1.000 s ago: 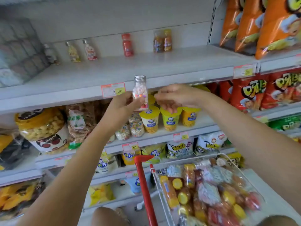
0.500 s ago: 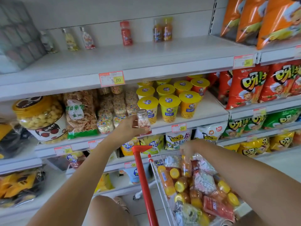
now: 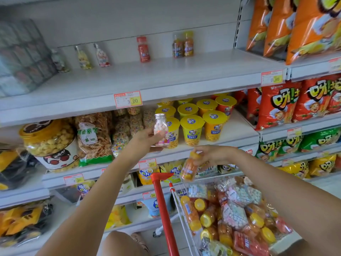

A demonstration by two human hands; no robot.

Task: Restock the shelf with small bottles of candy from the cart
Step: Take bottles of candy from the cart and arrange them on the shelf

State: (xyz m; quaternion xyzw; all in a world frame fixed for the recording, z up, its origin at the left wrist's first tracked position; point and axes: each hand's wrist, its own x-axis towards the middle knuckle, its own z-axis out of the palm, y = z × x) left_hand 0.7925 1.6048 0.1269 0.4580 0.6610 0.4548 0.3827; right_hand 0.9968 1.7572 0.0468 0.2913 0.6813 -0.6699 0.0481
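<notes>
My left hand (image 3: pixel 145 138) holds a clear bottle of pink and white candy (image 3: pixel 161 127) with a silver cap, upright in front of the yellow cups. My right hand (image 3: pixel 214 154) pinches an orange candy bottle (image 3: pixel 189 168) with a yellow cap by its top; it hangs tilted above the cart (image 3: pixel 178 202). The cart holds several orange, red and pastel candy bottles. On the upper white shelf (image 3: pixel 156 76) stand a red bottle (image 3: pixel 143 49), two brown bottles (image 3: pixel 182 44) and two clear ones (image 3: pixel 92 56) near the back wall.
Yellow snack cups (image 3: pixel 191 126) and bagged snacks (image 3: pixel 94 137) fill the shelf below. Orange and red chip bags (image 3: pixel 287 24) fill the bay on the right. The cart's red handle post (image 3: pixel 164 207) rises between my arms. A stack of boxes (image 3: pixel 22 58) stands at the upper shelf's left end.
My right hand went down into the cart and has come up with an orange bottle. My left hand dropped from the upper shelf edge with the pink candy bottle and has risen slightly.
</notes>
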